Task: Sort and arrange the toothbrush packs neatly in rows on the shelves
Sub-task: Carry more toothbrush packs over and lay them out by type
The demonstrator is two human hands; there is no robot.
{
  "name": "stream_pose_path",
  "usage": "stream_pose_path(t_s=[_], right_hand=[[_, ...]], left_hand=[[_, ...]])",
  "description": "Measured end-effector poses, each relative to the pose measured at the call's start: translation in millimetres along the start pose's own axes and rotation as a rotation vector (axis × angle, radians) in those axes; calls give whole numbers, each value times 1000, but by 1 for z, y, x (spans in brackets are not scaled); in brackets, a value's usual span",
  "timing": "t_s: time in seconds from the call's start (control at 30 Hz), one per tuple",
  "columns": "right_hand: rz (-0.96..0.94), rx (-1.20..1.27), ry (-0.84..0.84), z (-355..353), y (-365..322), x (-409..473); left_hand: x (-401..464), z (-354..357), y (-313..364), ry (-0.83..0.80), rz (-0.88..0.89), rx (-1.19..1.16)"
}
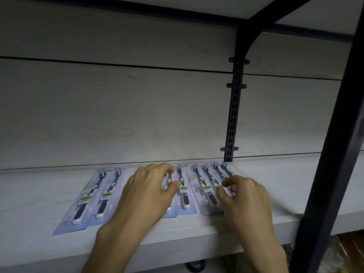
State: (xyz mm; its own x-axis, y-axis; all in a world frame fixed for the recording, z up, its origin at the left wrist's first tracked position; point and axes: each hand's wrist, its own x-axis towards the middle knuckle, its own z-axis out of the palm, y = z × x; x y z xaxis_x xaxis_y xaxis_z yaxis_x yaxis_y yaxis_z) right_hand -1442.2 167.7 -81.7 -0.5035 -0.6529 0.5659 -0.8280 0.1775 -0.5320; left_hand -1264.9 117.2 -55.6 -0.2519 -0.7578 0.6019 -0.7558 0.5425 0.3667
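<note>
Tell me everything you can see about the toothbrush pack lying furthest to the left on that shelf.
The leftmost toothbrush pack is a flat blister card, pale blue-lilac, seemingly glossy plastic over card. It holds two dark-handled brushes side by side, heads toward the back wall, each with a green-and-white label across the middle and a white handle end. It lies flat on the pale wood-look shelf, slanted, its near end swung leftward. Neither hand touches it; the left hand is beside it.
</note>
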Motion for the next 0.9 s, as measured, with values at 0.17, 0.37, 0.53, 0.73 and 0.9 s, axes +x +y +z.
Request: stream_pose_path(t_s=[0.17,0.37,0.53,0.73,0.9], right_hand=[[-217,122,59,-8,-12,1],[-465,373,34,3,-51,-27],[-526,421,-106,23,-93,-62],[-649,377,-199,29,-149,-108],[-659,361,-186,27,-205,-149]], left_hand=[[-21,-10,-2,38,-36,10],[-65,-39,-24,160,-158,162],[-105,-83,-50,214,-266,280],[-142,-138,-81,230,-324,385],[-169,-190,-110,222,-299,410]])
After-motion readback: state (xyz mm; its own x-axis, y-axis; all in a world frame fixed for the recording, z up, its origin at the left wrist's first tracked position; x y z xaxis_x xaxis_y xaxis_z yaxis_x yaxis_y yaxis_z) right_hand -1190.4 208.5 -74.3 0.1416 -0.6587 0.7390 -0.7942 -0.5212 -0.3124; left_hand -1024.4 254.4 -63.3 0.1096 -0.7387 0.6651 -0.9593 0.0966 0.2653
